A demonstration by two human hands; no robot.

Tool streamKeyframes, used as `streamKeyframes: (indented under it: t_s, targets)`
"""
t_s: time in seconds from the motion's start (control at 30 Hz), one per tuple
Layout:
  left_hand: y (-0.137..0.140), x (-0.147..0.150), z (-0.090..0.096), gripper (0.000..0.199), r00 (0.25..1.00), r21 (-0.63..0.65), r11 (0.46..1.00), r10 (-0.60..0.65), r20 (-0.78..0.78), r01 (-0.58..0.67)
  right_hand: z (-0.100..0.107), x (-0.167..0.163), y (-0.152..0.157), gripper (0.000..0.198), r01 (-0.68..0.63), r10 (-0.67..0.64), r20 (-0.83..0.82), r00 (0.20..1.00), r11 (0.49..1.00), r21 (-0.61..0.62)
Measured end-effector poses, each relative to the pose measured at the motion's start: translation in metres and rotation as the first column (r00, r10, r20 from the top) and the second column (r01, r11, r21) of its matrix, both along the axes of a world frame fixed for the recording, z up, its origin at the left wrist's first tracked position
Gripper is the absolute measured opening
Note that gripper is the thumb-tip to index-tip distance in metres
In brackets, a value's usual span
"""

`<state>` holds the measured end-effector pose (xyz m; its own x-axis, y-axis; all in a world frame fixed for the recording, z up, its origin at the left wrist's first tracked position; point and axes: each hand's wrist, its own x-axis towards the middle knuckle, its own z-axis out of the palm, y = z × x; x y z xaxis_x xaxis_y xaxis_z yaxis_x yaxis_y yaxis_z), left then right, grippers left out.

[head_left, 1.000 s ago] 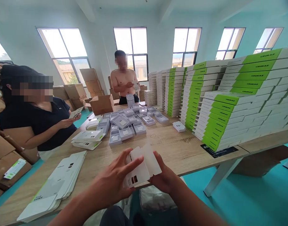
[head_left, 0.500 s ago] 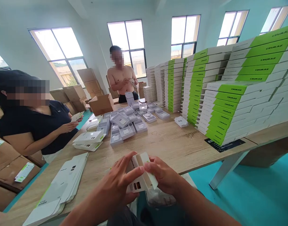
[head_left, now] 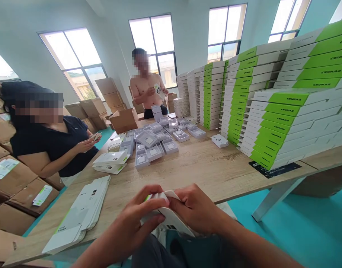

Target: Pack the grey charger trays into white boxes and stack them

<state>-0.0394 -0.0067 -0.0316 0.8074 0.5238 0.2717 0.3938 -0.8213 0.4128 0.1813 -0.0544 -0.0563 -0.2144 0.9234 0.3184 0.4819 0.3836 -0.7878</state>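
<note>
Between my hands, just off the table's front edge, is a white and green cardboard box (head_left: 171, 215), partly folded. My left hand (head_left: 144, 210) grips its left side, with the thumb below and the fingers over the top. My right hand (head_left: 194, 208) is closed on the right end, its thumb pushed in at the opening. The fingers cover much of the box, so its inside is hidden. To the left lies a stack of flat white cartons (head_left: 80, 212). Beyond my hands is a heap of clear plastic trays (head_left: 152, 149) holding small white items.
Tall stacks of white and green boxes (head_left: 274, 126) line the table's right side. A small pile of white cards (head_left: 219, 140) lies beside them. One person (head_left: 53, 137) stands at left and another (head_left: 148, 85) at the far end, both handling cartons. An open brown box (head_left: 124, 121) stands behind the trays.
The box in my hands has turned and tilted, and my right thumb has moved into its open end. The far person now holds a carton raised. The view has shifted slightly.
</note>
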Motion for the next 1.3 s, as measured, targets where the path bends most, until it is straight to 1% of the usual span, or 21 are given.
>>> streamKeyframes:
  t_s: [0.1, 0.2, 0.27, 0.33, 0.4, 0.47, 0.53, 0.57, 0.63, 0.7, 0.73, 0.77, 0.83, 0.9, 0.97, 1.03, 1.07, 1.13, 1.17, 1.23, 1.3]
  targets:
    - [0.001, 0.001, 0.022, 0.019, 0.996, -0.142, 0.988, -0.065, -0.063, 0.056, 0.006, -0.001, -0.003, 0.053, -0.010, 0.005, 0.076, 0.997, 0.998, 0.054]
    - [0.001, 0.003, 0.041, 0.015, 0.974, -0.182, 0.980, -0.112, -0.199, 0.075, 0.016, 0.005, -0.003, 0.046, -0.025, 0.008, 0.191, 0.982, 0.996, 0.086]
    - [0.001, 0.002, 0.047, 0.017, 0.965, -0.101, 0.989, -0.130, -0.227, 0.109, 0.025, 0.014, -0.001, 0.034, -0.080, 0.062, 0.271, 0.960, 0.995, 0.055]
    - [0.001, 0.000, 0.049, 0.020, 0.968, 0.035, 0.988, -0.142, -0.206, 0.152, 0.034, 0.022, 0.002, 0.022, -0.140, 0.120, 0.352, 0.928, 0.990, 0.034]
    - [0.001, 0.000, 0.049, 0.021, 0.970, 0.148, 0.973, -0.149, -0.191, 0.179, 0.040, 0.028, 0.004, 0.020, -0.167, 0.118, 0.436, 0.892, 0.983, 0.077]
    - [0.003, 0.004, 0.048, 0.020, 0.961, 0.213, 0.955, -0.156, -0.228, 0.205, 0.039, 0.028, 0.005, 0.024, -0.152, 0.055, 0.493, 0.869, 0.976, 0.159]
    - [0.006, 0.009, 0.047, 0.032, 0.947, 0.250, 0.941, -0.153, -0.284, 0.227, 0.030, 0.026, 0.002, 0.020, -0.094, -0.022, 0.432, 0.902, 0.965, 0.245]
    - [0.008, 0.011, 0.046, 0.042, 0.942, 0.261, 0.937, -0.151, -0.299, 0.233, 0.022, 0.025, 0.000, 0.016, -0.037, -0.054, 0.329, 0.943, 0.963, 0.266]
    - [0.012, 0.013, 0.043, 0.055, 0.948, 0.267, 0.938, -0.140, -0.288, 0.219, 0.004, 0.027, -0.004, 0.014, 0.069, -0.072, 0.003, 0.997, 0.961, 0.267]
    - [0.015, 0.013, 0.036, 0.061, 0.961, 0.261, 0.945, -0.136, -0.242, 0.199, -0.016, 0.031, -0.007, 0.025, 0.080, -0.008, -0.260, 0.966, 0.960, 0.269]
    - [0.016, 0.013, 0.031, 0.064, 0.966, 0.257, 0.948, -0.135, -0.219, 0.191, -0.025, 0.033, -0.008, 0.030, 0.065, 0.032, -0.302, 0.953, 0.950, 0.304]
    - [0.017, 0.013, 0.026, 0.066, 0.971, 0.255, 0.949, -0.137, -0.197, 0.185, -0.033, 0.035, -0.007, 0.032, 0.056, 0.054, -0.288, 0.956, 0.931, 0.360]
    - [0.019, 0.015, 0.014, 0.068, 0.976, 0.265, 0.944, -0.159, -0.151, 0.194, -0.043, 0.036, -0.005, 0.038, 0.056, 0.033, -0.181, 0.983, 0.884, 0.465]
    - [0.021, 0.017, 0.002, 0.069, 0.977, 0.288, 0.935, -0.185, -0.102, 0.207, -0.045, 0.034, -0.002, 0.039, 0.071, -0.005, -0.132, 0.991, 0.858, 0.508]
    - [0.023, 0.020, -0.010, 0.067, 0.981, 0.311, 0.931, -0.187, -0.049, 0.193, -0.041, 0.027, -0.002, 0.028, 0.101, -0.001, -0.226, 0.974, 0.898, 0.429]
    - [0.026, 0.022, -0.020, 0.058, 0.986, 0.316, 0.937, -0.162, 0.026, 0.146, -0.035, 0.018, -0.004, 0.012, 0.134, -0.028, -0.432, 0.901, 0.967, 0.217]
    - [0.028, 0.023, -0.024, 0.053, 0.985, 0.312, 0.942, -0.153, 0.079, 0.122, -0.032, 0.013, -0.005, 0.009, 0.138, -0.068, -0.541, 0.838, 0.986, 0.091]
    - [0.030, 0.025, -0.029, 0.044, 0.968, 0.299, 0.950, -0.157, 0.195, 0.093, -0.026, 0.002, -0.007, 0.012, 0.132, -0.174, -0.715, 0.678, 0.985, -0.114]
    - [0.031, 0.026, -0.031, 0.042, 0.955, 0.296, 0.951, -0.164, 0.248, 0.086, -0.023, -0.003, -0.008, 0.013, 0.133, -0.224, -0.773, 0.594, 0.975, -0.181]
    - [0.032, 0.028, -0.035, 0.041, 0.932, 0.307, 0.949, -0.174, 0.319, 0.072, -0.018, -0.013, -0.007, 0.015, 0.142, -0.300, -0.841, 0.451, 0.954, -0.264]
    - [0.031, 0.029, -0.039, 0.037, 0.929, 0.338, 0.939, -0.172, 0.328, 0.054, -0.014, -0.021, -0.005, 0.017, 0.159, -0.367, -0.863, 0.348, 0.930, -0.332]
